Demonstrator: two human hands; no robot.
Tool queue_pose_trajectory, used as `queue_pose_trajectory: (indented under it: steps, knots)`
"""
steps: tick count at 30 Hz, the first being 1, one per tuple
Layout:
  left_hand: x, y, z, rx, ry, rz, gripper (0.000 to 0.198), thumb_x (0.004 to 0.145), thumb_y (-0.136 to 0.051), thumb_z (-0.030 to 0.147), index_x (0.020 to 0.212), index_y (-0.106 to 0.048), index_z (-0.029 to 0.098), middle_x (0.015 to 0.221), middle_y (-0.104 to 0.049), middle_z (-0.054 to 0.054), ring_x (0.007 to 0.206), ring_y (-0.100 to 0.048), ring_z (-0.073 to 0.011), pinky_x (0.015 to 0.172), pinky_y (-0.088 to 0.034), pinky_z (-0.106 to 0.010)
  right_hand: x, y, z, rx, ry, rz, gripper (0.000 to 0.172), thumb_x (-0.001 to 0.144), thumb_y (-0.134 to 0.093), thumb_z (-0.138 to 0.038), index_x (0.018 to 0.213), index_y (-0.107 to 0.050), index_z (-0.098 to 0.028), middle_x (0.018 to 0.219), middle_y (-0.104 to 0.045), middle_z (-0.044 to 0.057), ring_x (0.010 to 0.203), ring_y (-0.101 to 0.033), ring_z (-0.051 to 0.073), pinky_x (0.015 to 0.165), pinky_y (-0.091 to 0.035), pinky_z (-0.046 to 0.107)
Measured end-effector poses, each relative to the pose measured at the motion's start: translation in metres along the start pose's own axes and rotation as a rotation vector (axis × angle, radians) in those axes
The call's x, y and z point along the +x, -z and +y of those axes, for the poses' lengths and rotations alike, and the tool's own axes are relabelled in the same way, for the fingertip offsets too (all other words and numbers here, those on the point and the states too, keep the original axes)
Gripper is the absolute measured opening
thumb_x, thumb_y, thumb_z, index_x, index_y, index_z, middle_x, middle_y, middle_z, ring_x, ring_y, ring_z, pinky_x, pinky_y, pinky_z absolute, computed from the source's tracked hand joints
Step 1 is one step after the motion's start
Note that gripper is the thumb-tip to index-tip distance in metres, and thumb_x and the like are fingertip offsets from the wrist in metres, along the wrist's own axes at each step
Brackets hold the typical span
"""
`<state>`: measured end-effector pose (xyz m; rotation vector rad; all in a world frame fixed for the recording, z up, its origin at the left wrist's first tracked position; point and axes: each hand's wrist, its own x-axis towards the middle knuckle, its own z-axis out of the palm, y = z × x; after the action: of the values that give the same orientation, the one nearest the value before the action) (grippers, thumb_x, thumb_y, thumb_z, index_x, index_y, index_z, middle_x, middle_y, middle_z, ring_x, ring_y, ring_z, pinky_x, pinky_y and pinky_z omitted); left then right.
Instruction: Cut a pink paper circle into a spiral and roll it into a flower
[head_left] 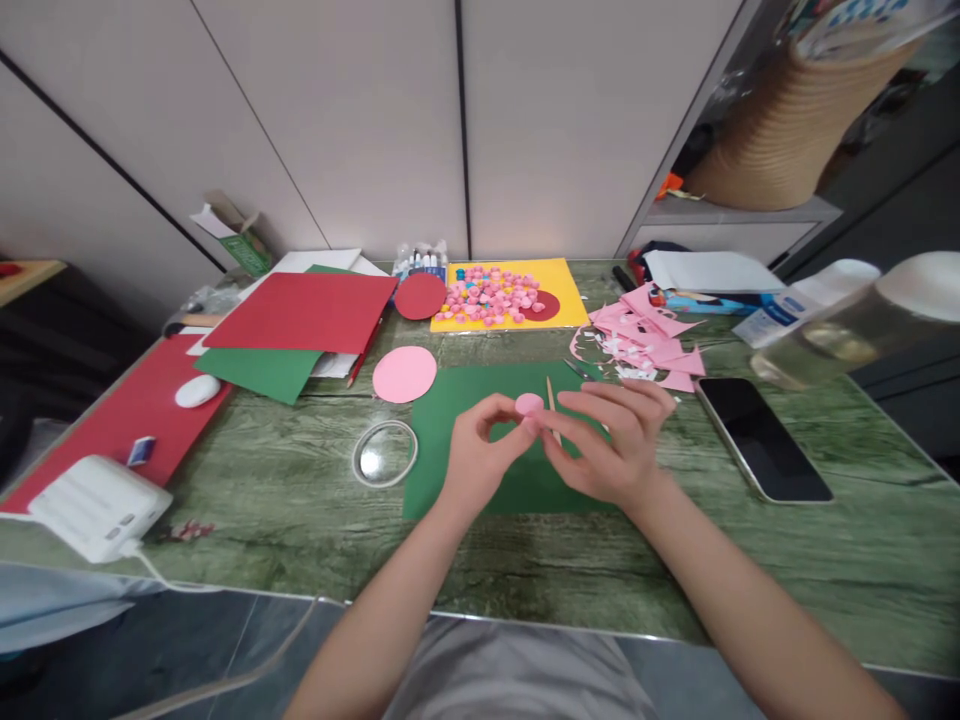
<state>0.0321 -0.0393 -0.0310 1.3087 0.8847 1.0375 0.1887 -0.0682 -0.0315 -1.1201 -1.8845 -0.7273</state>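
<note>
Above the green paper sheet [457, 480], a small round pink paper roll [529, 404] is pinched between the thumb and index finger of my left hand [484, 450]. My right hand [611, 440] meets it from the right, index fingertip and thumb closed at its lower edge, the other fingers stretched out. A thin wooden stick [550, 392] lies on the green sheet behind my right fingers, partly covered. Beyond, many small pink rolled paper pieces [495, 295] are heaped on a yellow sheet [566, 285]. A flat pink paper disc [405, 374] lies left of the green sheet.
A tape ring [355, 462] lies left of my left hand. Pink paper scraps [645, 335] and tweezers-like metal tool [577, 370] sit behind my right hand. A phone [761, 440] and bottle [840, 335] stand right; red sheets [307, 310] and a white charger [97, 505] are left.
</note>
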Motion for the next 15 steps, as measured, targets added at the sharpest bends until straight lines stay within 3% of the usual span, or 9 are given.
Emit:
queue_pose_trajectory:
  steps: [11,15]
  knots:
    - [0.0001,-0.0001,-0.0019,0.154,-0.076,0.032,0.014,0.075,-0.061,0.030,0.076,-0.061,0.016,0.074,-0.059,-0.001,0.076,-0.052,-0.0138,0.074,-0.041,-0.024,-0.0018,0.0004,0.0012,0.010,-0.040,-0.019,0.030,0.074,-0.070,-0.023,0.098,-0.064,-0.041,0.083,-0.066,-0.003,0.087,-0.054,0.019,0.086,-0.033,0.038]
    - [-0.0011,-0.0004,0.0009,0.145,-0.087,0.024,0.015,0.076,-0.061,0.031,0.078,-0.062,0.016,0.076,-0.061,-0.001,0.077,-0.053,-0.0141,0.075,-0.041,-0.024,-0.0005,0.0005,0.0015,0.049,-0.069,-0.021,0.026,0.074,-0.071,-0.023,0.095,-0.064,-0.037,0.084,-0.066,-0.003,0.088,-0.054,0.019,0.087,-0.034,0.038]
